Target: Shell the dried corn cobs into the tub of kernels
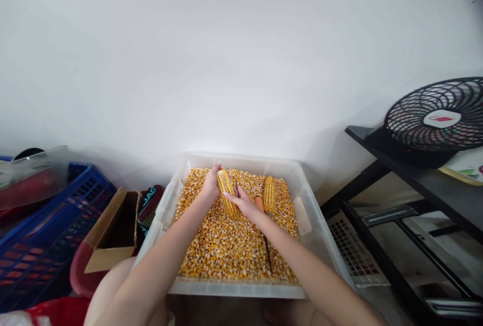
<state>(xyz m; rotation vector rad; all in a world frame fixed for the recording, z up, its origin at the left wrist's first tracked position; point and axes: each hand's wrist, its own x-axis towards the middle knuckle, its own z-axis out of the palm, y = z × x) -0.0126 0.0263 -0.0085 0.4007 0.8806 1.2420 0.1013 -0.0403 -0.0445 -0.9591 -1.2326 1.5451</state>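
Observation:
A yellow corn cob [228, 200] is held at a tilt above the loose kernels, with a pale strip along its upper part where kernels are gone. My left hand [212, 183] grips its upper end. My right hand [244, 204] is closed against the cob's right side, thumb pressed on the kernels. A thin dark piece sticks up by its fingers; what it belongs to is hidden. Another corn cob [269, 194] lies to the right on the kernels [211, 250]. Beside it rests a tool with an orange handle [258, 203] and a long dark shaft, partly covered by my right forearm.
The kernels fill a translucent plastic bin [237, 290] against the white wall. At left stand a blue crate [56, 215], an open cardboard box [109, 258] and a red basin [81, 268]. A black rack [400, 175] at right carries a fan [441, 117].

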